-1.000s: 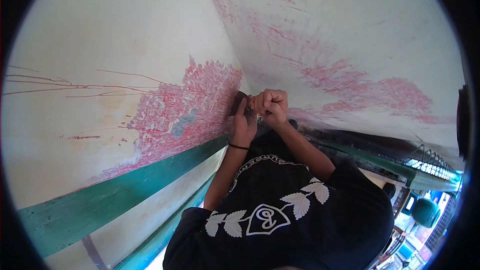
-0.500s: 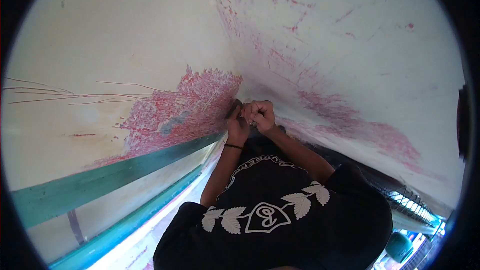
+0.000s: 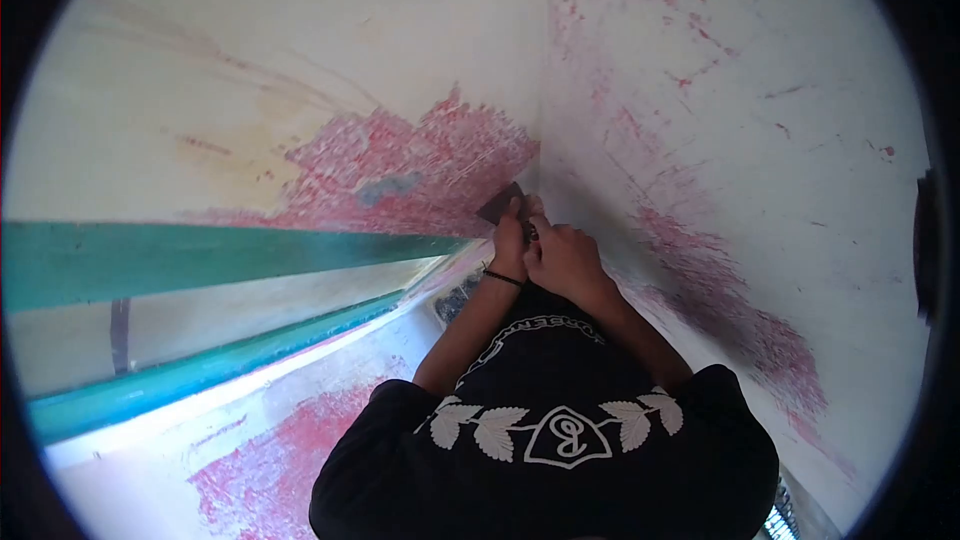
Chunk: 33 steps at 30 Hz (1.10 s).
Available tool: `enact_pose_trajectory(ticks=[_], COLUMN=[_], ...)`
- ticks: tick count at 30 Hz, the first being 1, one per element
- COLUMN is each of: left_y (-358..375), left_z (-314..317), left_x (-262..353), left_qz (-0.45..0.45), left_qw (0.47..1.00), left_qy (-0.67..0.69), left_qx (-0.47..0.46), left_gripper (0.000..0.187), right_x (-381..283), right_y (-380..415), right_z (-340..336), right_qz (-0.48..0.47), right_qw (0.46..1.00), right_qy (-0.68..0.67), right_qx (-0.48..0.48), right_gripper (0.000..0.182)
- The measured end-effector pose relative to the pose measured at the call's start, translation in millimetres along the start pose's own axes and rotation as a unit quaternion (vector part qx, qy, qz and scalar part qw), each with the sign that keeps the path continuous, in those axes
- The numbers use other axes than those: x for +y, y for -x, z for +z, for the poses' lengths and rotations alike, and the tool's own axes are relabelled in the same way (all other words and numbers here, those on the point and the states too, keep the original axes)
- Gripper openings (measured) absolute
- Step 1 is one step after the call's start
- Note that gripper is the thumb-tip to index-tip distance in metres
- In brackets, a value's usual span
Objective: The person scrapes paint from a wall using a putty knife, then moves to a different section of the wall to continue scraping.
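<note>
A dark flat blade (image 3: 500, 204), like a scraper, lies against the left wall near the corner. My left hand (image 3: 510, 243), with a black band at the wrist, is closed round it, thumb on the blade. Just to the right, my right hand (image 3: 567, 258) is closed beside the left one, its fingers around the tool's lower part, which is mostly hidden. Around the blade the left wall has a rough red and pink patch (image 3: 400, 165) with a small grey-blue spot in it.
A green horizontal band (image 3: 200, 262) runs along the left wall, with a second green rail (image 3: 230, 358) below it. The right wall (image 3: 800, 190) meets the left at the corner and bears red streaks. Another red patch (image 3: 280, 460) shows at the lower left.
The view has turned, so the walls and hands sit differently in it. More of the dark blade shows now, and my right hand has shifted lower beside my left.
</note>
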State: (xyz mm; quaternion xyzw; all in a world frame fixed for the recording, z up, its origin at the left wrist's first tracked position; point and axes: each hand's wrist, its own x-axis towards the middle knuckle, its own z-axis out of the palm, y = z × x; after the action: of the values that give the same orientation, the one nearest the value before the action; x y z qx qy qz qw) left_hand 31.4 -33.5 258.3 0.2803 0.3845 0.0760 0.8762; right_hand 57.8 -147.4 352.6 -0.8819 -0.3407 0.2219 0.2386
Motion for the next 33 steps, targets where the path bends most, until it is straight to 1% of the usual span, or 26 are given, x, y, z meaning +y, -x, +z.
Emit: enact_pose_trajectory(ticks=[2, 3, 5, 6, 9, 12, 15, 17, 21, 24, 27, 30, 32, 33], left_y=[8, 9, 4, 3, -15, -14, -3, -13, -16, -13, -10, -15, -26, -24], left_z=[7, 9, 8, 5, -14, -11, -13, -18, -19, -15, -3, -14, -15, -20], left_x=[6, 8, 9, 9, 2, 1, 9, 6, 4, 8, 10, 4, 2, 2], left_qz=[-0.006, -0.006, -0.017, -0.023, -0.032, -0.008, -0.011, -0.017, -0.023, -0.022, -0.028, -0.021, -0.027, -0.031], left_qw=[0.999, 0.999, 0.999, 0.999, 0.998, 0.998, 0.992, 0.996, 0.999, 0.996, 0.998, 0.999, 0.999, 0.998], left_qy=[0.023, 0.036, 0.027, 0.022, 0.058, 0.037, 0.043, 0.034, -0.017, 0.048, 0.05, 0.002, 0.019, 0.028], left_qx=[-0.027, -0.039, -0.012, 0.003, -0.021, 0.042, -0.115, -0.08, -0.028, -0.074, 0.008, -0.033, -0.042, -0.039], left_gripper=[0.036, 0.037, 0.037, 0.037, 0.036, 0.035, 0.034, 0.034, 0.035, 0.036, 0.035, 0.035, 0.035, 0.035], right_x=[-3, -3, -5, -6, -2, 2, -4, -1, -5, 0, 3, 2, -3, -1], right_y=[-1, -2, -5, -8, -17, -17, -12, -15, -10, -14, -14, -8, -6, -9], right_z=[-4, -4, -1, 3, 15, 16, 9, 18, 21, 14, 25, 18, 6, 13], right_qz=[0.0, 0.002, 0.004, 0.013, 0.03, 0.025, 0.019, 0.007, 0.022, 0.014, 0.015, 0.007, -0.005, -0.002], right_qw=[1.0, 1.0, 0.998, 0.998, 0.998, 0.999, 0.997, 0.995, 0.993, 0.991, 0.991, 0.992, 0.993, 0.994], right_qy=[0.013, -0.009, -0.056, -0.051, -0.04, -0.034, -0.032, -0.049, -0.069, -0.065, -0.064, -0.061, -0.044, -0.042], right_qx=[-0.008, 0.004, 0.027, 0.031, 0.033, 0.034, 0.062, 0.088, 0.097, 0.113, 0.116, 0.111, 0.11, 0.105], right_gripper=[0.069, 0.063, 0.051, 0.05, 0.05, 0.048, 0.046, 0.046, 0.045, 0.044, 0.043, 0.043, 0.042, 0.042])
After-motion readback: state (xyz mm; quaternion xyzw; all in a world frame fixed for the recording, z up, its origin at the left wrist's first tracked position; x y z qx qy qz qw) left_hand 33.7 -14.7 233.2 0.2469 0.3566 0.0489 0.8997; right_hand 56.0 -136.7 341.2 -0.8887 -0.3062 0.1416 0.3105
